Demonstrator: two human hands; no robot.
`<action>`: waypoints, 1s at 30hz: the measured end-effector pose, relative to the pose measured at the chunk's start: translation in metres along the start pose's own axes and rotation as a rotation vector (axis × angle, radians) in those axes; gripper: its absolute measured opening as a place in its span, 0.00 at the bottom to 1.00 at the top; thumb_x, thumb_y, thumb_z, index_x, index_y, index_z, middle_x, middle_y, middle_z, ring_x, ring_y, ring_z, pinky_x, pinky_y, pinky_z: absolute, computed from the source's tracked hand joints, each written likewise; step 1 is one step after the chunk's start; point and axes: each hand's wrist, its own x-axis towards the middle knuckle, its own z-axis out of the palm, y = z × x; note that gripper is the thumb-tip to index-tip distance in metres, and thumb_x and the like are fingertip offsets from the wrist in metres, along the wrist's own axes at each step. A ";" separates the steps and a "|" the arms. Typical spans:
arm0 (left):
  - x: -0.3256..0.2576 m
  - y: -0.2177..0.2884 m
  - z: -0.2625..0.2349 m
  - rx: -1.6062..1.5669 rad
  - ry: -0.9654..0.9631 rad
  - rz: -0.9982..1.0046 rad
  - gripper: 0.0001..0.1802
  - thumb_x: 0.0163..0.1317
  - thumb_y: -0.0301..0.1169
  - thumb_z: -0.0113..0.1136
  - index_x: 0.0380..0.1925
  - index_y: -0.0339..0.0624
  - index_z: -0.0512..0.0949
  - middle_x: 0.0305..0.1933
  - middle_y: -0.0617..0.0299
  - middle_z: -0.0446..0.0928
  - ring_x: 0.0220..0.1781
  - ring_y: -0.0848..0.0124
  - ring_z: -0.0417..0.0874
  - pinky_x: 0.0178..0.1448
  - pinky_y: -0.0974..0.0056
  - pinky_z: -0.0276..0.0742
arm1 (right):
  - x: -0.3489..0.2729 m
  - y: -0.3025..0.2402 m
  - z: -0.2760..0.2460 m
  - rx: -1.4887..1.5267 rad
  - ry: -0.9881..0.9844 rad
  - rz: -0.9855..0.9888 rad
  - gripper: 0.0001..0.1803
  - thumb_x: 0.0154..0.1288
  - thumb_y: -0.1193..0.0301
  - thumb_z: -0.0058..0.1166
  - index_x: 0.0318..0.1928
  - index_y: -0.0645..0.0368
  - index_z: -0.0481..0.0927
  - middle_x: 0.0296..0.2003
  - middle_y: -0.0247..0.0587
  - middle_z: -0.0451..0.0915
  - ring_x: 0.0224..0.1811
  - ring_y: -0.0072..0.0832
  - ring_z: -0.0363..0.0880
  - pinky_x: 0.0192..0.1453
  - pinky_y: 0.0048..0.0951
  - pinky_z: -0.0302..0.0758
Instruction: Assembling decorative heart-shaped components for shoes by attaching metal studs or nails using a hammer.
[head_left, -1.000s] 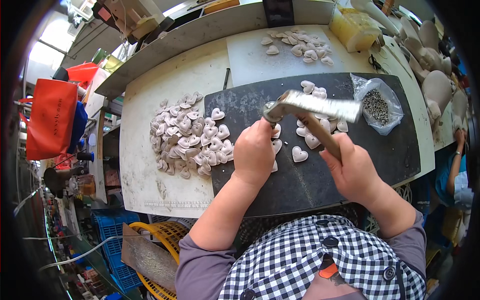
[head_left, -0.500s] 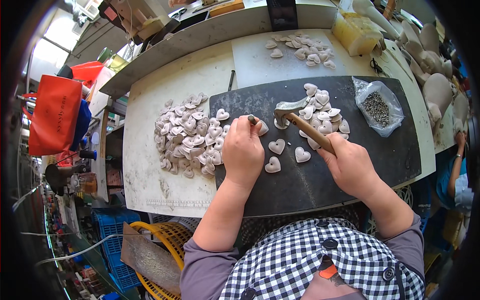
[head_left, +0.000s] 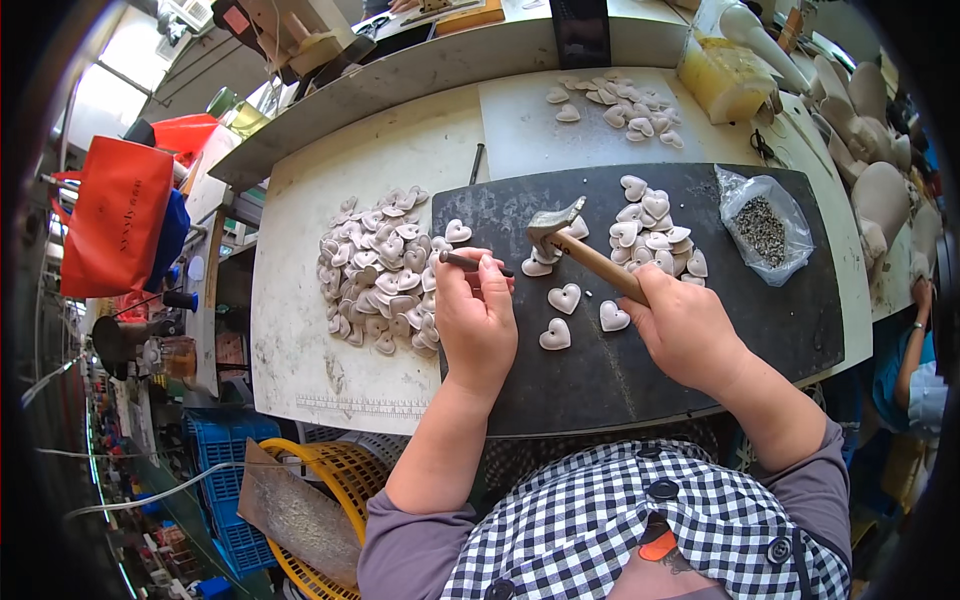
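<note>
My left hand (head_left: 478,330) grips a short dark metal punch (head_left: 460,261), which lies nearly level across the fingers above the mat's left side. My right hand (head_left: 688,322) is closed round the wooden handle of a hammer (head_left: 603,268). Its metal head hangs over the black mat (head_left: 610,390) and partly hides a few pale heart-shaped pads. In front of the hammer lie separate heart pads (head_left: 564,298), each with a small hole or mark near the top. A large heap of heart pads (head_left: 375,280) is left of my left hand; a smaller pile (head_left: 652,228) lies beyond my right hand.
A clear plastic bag of small metal bits (head_left: 757,224) sits at the mat's right. More hearts lie on a whitish sheet (head_left: 520,130) at the back. A dark rod (head_left: 477,163) lies behind the mat, and a yellowish block (head_left: 722,80) stands at back right.
The punch has tipped from pointing end-on to lying nearly level as my left hand turned. The hammer head has shifted slightly left. The whole view has moved a little.
</note>
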 end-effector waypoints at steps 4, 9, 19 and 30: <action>0.006 -0.004 0.001 -0.012 0.055 0.145 0.07 0.73 0.25 0.44 0.44 0.36 0.70 0.37 0.60 0.75 0.36 0.76 0.78 0.43 0.69 0.78 | 0.004 -0.003 0.008 -0.018 -0.024 0.012 0.12 0.71 0.66 0.53 0.43 0.63 0.71 0.32 0.52 0.82 0.33 0.49 0.83 0.36 0.47 0.79; 0.003 0.007 0.003 0.412 -0.140 0.295 0.06 0.61 0.25 0.55 0.37 0.37 0.76 0.43 0.53 0.74 0.44 0.56 0.74 0.50 0.55 0.73 | -0.004 0.012 -0.002 0.261 0.092 0.104 0.11 0.70 0.67 0.55 0.43 0.63 0.73 0.33 0.56 0.82 0.36 0.51 0.82 0.38 0.46 0.77; 0.014 -0.011 -0.006 1.066 -0.069 0.412 0.08 0.59 0.29 0.62 0.40 0.46 0.80 0.49 0.59 0.75 0.50 0.56 0.73 0.54 0.57 0.71 | -0.041 0.044 0.008 0.980 0.290 0.142 0.08 0.77 0.67 0.49 0.45 0.59 0.72 0.23 0.26 0.68 0.18 0.10 0.62 0.20 0.16 0.60; -0.050 0.026 0.013 0.628 -0.385 0.340 0.16 0.48 0.32 0.75 0.38 0.44 0.83 0.37 0.59 0.75 0.41 0.58 0.75 0.46 0.57 0.72 | -0.056 0.055 0.020 1.002 0.313 0.078 0.06 0.75 0.70 0.52 0.44 0.60 0.72 0.23 0.27 0.70 0.19 0.13 0.64 0.23 0.19 0.62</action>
